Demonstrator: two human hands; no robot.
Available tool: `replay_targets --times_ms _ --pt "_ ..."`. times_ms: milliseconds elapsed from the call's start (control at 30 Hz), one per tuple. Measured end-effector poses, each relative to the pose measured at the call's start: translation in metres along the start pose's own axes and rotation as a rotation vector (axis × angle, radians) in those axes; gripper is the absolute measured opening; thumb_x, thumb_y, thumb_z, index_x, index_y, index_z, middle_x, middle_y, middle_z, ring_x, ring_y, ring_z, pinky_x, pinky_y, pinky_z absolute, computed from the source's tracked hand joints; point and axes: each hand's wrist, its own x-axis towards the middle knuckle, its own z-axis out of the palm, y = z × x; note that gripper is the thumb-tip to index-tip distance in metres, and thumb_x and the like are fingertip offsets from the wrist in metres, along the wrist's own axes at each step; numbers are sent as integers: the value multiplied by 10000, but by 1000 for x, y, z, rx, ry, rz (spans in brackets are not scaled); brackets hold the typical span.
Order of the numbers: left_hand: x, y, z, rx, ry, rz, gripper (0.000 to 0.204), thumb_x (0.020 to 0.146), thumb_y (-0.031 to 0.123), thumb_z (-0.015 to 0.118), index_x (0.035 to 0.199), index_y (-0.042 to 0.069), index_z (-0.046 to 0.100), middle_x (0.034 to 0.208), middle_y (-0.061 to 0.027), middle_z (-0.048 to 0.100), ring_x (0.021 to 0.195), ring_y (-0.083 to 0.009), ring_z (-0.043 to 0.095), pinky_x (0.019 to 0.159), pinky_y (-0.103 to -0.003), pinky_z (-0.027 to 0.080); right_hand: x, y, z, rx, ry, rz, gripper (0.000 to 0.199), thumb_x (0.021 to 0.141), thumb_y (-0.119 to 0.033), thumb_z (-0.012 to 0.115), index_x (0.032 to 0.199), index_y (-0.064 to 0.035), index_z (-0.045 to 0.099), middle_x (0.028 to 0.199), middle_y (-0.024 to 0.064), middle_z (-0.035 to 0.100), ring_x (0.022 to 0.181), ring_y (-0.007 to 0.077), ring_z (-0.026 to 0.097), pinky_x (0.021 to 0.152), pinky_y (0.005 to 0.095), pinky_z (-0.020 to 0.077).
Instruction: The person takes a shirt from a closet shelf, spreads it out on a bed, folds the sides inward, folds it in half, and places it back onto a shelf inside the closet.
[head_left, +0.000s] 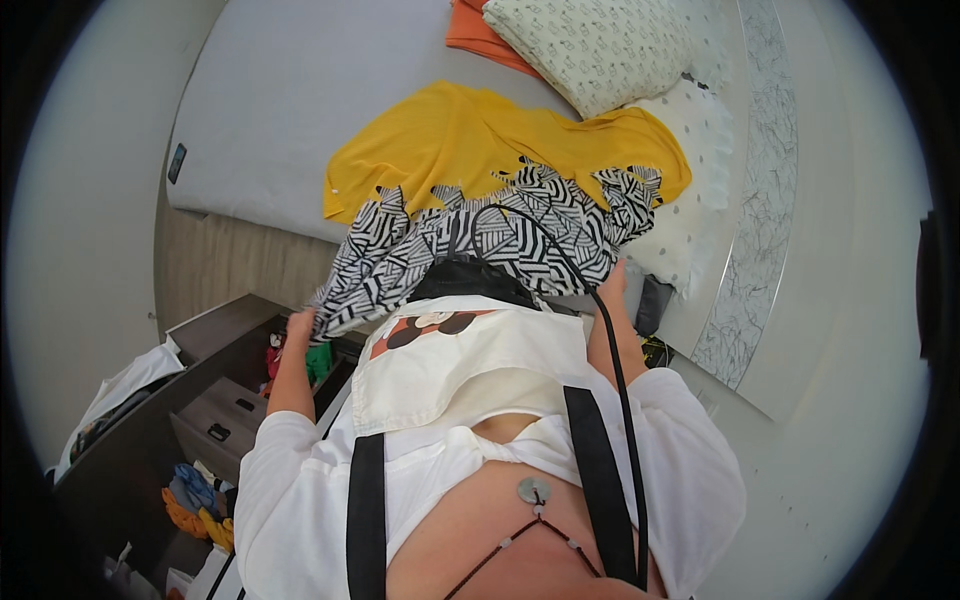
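Observation:
A garment lies spread over the bed's near edge, with a yellow upper part and a black-and-white geometric-patterned lower part. Its patterned hem stretches toward me at the left, where my left hand is closed on the corner. At the opposite end of the hem, my right hand grips the patterned edge, its fingers partly hidden. A white apron-like bib and a black cable in front of me cover the middle of the hem.
The grey bed holds a patterned pillow, an orange cloth and a phone at its left edge. A dark open drawer unit with clothes stands at lower left. A wall panel rises at right.

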Motion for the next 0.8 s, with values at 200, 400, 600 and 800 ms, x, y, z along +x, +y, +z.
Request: replay_targets --times_ms 200,400,600,800 --pt "-80 29 0 112 -580 -160 624 673 494 589 1113 64 479 1171 -66 448 1055 -235 416 843 -405 325 -32 -10 -31 -1217 -87 -731 702 674 -482 565 1134 30 422 1092 211 479 999 330 463 804 404 379" --pt "-22 15 5 -406 -707 -106 338 755 313 575 1006 90 535 990 -50 565 918 -191 524 768 -361 414 -13 -24 -2 -1225 34 -597 429 821 -356 375 1068 -28 500 1073 173 504 942 336 488 784 428 389" --pt "39 108 -45 -1415 -684 181 277 828 275 468 1009 70 511 1024 -78 546 947 -245 508 828 -408 398 19 -69 55 324 -478 114 362 840 -231 297 1092 -48 480 1133 111 484 1055 270 448 909 408 340" --pt "2 319 -171 -1735 -666 777 306 868 302 366 982 45 485 997 -107 529 962 -283 480 856 -536 325 -127 -220 171 568 -930 -372 347 875 -302 311 1067 -67 479 1118 96 488 1032 268 452 919 450 309"
